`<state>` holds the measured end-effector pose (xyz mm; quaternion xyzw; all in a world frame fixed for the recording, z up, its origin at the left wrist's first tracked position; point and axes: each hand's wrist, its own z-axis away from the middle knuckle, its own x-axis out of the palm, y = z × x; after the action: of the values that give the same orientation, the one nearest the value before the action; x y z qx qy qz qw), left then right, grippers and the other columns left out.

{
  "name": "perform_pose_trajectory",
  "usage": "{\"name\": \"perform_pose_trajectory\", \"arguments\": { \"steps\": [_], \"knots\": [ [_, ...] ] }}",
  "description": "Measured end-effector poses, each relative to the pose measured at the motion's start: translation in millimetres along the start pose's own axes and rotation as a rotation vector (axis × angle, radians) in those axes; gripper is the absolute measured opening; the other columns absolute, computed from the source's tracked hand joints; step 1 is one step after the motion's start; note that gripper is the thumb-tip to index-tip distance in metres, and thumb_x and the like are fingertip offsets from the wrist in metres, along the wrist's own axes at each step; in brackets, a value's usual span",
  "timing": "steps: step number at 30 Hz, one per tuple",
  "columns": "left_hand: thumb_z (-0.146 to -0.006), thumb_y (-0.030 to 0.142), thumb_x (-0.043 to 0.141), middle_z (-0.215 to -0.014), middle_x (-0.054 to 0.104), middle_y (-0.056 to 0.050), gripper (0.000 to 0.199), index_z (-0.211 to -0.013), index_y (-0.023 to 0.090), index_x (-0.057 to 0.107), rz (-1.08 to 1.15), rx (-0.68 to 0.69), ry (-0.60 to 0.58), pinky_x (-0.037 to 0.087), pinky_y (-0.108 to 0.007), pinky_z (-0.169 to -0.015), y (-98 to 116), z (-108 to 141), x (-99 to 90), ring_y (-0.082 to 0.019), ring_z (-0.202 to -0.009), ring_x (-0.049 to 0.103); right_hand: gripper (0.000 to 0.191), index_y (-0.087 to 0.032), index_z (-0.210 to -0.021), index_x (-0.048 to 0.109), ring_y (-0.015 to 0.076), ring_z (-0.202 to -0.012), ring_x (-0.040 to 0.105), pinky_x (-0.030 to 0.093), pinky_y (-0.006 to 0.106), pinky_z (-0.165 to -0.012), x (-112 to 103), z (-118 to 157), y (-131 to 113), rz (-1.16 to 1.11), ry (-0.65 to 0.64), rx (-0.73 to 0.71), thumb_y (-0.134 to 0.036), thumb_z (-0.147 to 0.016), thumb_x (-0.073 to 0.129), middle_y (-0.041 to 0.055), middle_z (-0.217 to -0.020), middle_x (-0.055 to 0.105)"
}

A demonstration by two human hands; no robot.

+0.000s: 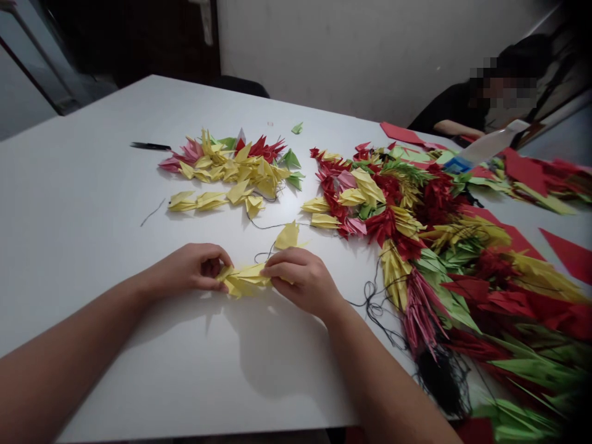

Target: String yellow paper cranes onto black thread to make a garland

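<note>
Between my two hands, low over the white table [152,345], is a bunch of yellow folded paper pieces [245,280]. My left hand [203,266] pinches its left end, thumb and fingers closed on the paper. At the other end, my right hand [298,277] grips the paper with its fingers pressed together. Just behind my right hand rests a single yellow folded piece [287,236]. Thin black thread [264,227] curves across the table behind my hands. A short row of yellow folded pieces [210,200] lies farther back.
A heap of red, yellow, green and pink folded paper [393,197] covers the right side. Tangled black thread [441,376] hangs at the front edge. A dark pen-like tool [150,146] lies back left. A clear bottle [485,148] leans near a seated person [456,111].
</note>
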<state>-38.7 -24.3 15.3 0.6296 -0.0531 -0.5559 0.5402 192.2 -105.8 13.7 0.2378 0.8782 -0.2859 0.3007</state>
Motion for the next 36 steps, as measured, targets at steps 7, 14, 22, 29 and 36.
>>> {"name": "perform_pose_trajectory", "arguments": {
  "steps": [7,14,22,29,36],
  "knots": [
    [-0.063,0.044,0.070,-0.065,0.055,0.003,0.034,-0.080,0.017,0.058,-0.040,-0.017,0.076,0.040,-0.021,-0.056,5,-1,4.9,-0.011,-0.060,0.051,0.015,-0.017,-0.078,0.065,0.0112,-0.073,0.062,0.049,0.022,-0.063,5,-1,-7,0.017,-0.027,-0.048,-0.010,-0.081,0.052,0.0042,-0.080,0.068],
    [-0.063,0.043,0.070,-0.071,0.057,0.001,0.034,-0.081,0.017,0.058,-0.107,0.016,0.098,0.041,-0.023,-0.058,4,-2,7.3,-0.013,-0.064,0.052,0.017,-0.018,-0.076,0.064,0.0106,-0.077,0.064,0.051,0.020,-0.069,11,0,-4,-0.086,-0.014,-0.001,-0.008,-0.079,0.051,0.0042,-0.084,0.068],
    [-0.070,0.044,0.065,-0.082,0.058,0.000,0.037,-0.096,0.019,0.057,-0.225,0.110,0.114,0.042,-0.023,-0.061,7,0,10.5,-0.013,-0.067,0.053,0.017,-0.018,-0.076,0.064,0.0116,-0.079,0.064,0.051,0.020,-0.068,17,-2,-6,-0.047,-0.033,-0.019,-0.008,-0.079,0.050,0.0039,-0.086,0.069],
    [-0.086,0.044,0.046,-0.096,0.059,-0.004,0.032,-0.104,0.020,0.056,-0.362,0.270,0.154,0.043,-0.025,-0.072,11,0,21.1,-0.016,-0.084,0.057,0.018,-0.018,-0.092,0.063,0.0138,-0.090,0.061,0.050,0.025,-0.078,16,-2,-3,-0.055,-0.099,0.068,-0.013,-0.080,0.050,0.0070,-0.100,0.066],
    [-0.084,0.033,0.044,-0.090,0.059,-0.004,0.020,-0.093,0.019,0.055,-0.433,0.284,0.218,0.042,-0.025,-0.066,5,1,19.2,-0.014,-0.074,0.054,0.023,-0.017,-0.103,0.062,0.0194,-0.092,0.056,0.041,0.038,-0.089,6,0,2,0.130,-0.291,0.265,-0.020,-0.081,0.055,0.0074,-0.095,0.066]
  ]
}}
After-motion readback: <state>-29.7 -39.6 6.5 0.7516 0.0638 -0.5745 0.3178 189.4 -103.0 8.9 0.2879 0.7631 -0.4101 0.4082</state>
